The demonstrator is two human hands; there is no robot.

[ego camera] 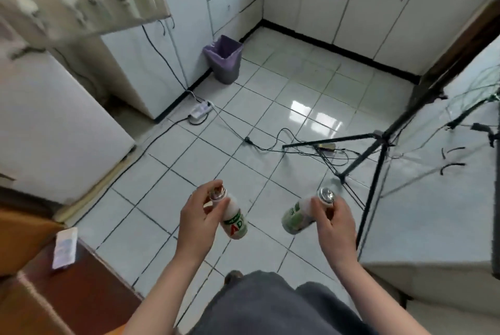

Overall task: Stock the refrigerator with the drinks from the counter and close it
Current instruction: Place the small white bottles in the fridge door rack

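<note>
Left hand (198,215): I am pinching left bottle (234,219) at its neck.
Right hand (334,222): I am gripping right bottle (296,219) near its top.
Handling: seeming light, stiff, slick; body grip likely safer.

We look down on a glossy white tiled floor (297,85), where a grey bin (224,64) with a purple liner stands against white cabinets (351,1). A white power strip (200,111) lies nearby, and black cables (270,145) trail across the tiles towards a black tripod (376,161) at right. A white packet (65,248) rests on a brown wooden top (89,288) at lower left.
</note>
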